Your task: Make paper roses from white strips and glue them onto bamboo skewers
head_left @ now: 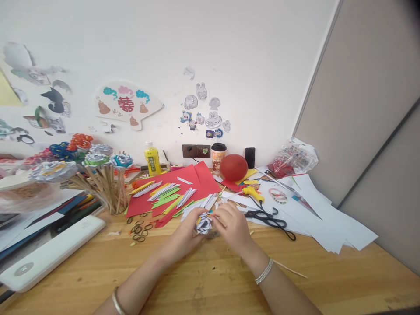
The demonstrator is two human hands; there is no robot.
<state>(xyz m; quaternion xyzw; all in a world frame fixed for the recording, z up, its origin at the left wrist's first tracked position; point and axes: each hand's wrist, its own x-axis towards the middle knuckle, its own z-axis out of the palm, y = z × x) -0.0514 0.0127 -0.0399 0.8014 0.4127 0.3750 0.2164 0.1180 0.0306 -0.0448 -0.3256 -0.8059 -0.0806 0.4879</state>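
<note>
Head view: both hands meet over the wooden table (203, 280), near its middle, just in front of the paper clutter. Left hand (185, 234) curled, fingers pinching the left side of a small white folded-paper flower (204, 223); right hand (231, 223) curled over from the right, fingertips pinching the same flower's top edge. Flower sits between the two hands, low over the tabletop; cannot tell if it touches the wood. Bangle on left wrist, beaded bracelet on right wrist. Just beyond the hands: red paper sheets (197, 177) with folded white, green and yellow strips (167, 192) on them. Black scissors (271, 218) just right of the right hand, lying on white paper sheets (328, 218). Yellow glue gun (252, 192) behind the scissors. Black rubber bands (139, 229) scattered left of the left hand. Cup of wooden sticks with paper flowers (108, 188) further left. White flat device (52, 251) at the left table edge. Yellow bottle (152, 159), lidded coffee cup (218, 156) and red ball (233, 167) by the wall.
</note>
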